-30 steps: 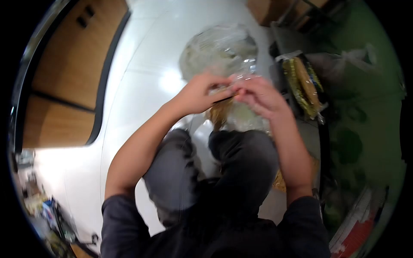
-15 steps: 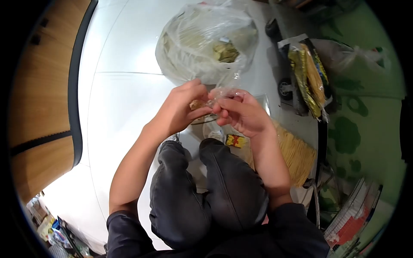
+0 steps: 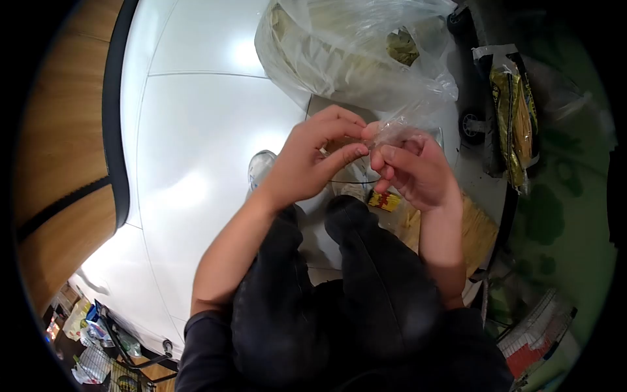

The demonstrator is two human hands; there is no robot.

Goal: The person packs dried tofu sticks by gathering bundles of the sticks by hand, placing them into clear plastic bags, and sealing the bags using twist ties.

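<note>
Both my hands meet above my knees around a crinkled piece of clear plastic (image 3: 406, 119). My right hand (image 3: 421, 166) is closed on it, its thumb pressed against curled fingers and the film spreading over its back. From the other side, my left hand (image 3: 312, 153) reaches in with bent fingers, thumb and forefinger tips at the plastic's edge, touching the right fingertips. Whether anything small sits inside the film is hidden. Just beyond the hands lies a large translucent plastic bag (image 3: 313, 55) with pale contents and a greenish-brown bundle (image 3: 401, 47) showing.
Below my right hand are a yellow and red packet (image 3: 384, 200) and a bundle of thin straw-coloured sticks (image 3: 482, 228). Black wheels (image 3: 470, 124) and an opened packet of sticks (image 3: 516, 121) stand right. A wooden cabinet (image 3: 65, 144) borders the left.
The view has shifted, so hands and bag appear further right. A light brown bit seen earlier between my left fingers no longer shows. Both hands stay together at the clear plastic.
</note>
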